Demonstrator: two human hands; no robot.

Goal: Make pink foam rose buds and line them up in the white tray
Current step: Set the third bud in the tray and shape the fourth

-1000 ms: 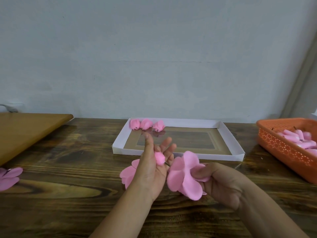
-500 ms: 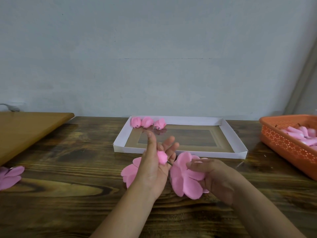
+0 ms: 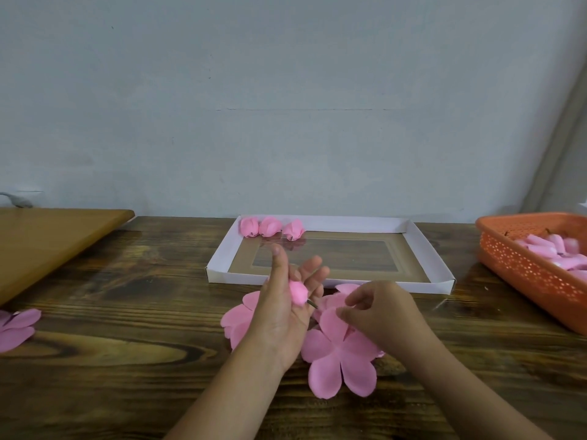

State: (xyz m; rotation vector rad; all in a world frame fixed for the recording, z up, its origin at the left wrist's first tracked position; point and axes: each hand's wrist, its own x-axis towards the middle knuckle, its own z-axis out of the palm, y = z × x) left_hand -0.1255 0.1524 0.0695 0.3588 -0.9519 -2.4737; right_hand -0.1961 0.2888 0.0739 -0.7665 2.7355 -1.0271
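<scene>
- left hand (image 3: 281,315): upright, grasping a small pink bud (image 3: 298,291) on a thin stem between its fingers.
- right hand (image 3: 379,315): pinching a pink petal flower (image 3: 336,357) over the counter (image 3: 127,360).
- white tray (image 3: 425,249): three finished buds (image 3: 270,227) lined along its far left corner.
- orange basket (image 3: 527,271): pink pieces inside, far right.

A single head-worn view is given, aimed forward and slightly down across the counter (image 3: 127,360) toward the wall (image 3: 286,106), close above the hands.

Dark wooden table (image 3: 95,360) against a pale wall (image 3: 286,106). Lighter board (image 3: 47,239) rests at far left. Grey cable (image 3: 16,200) lies behind it.
</scene>
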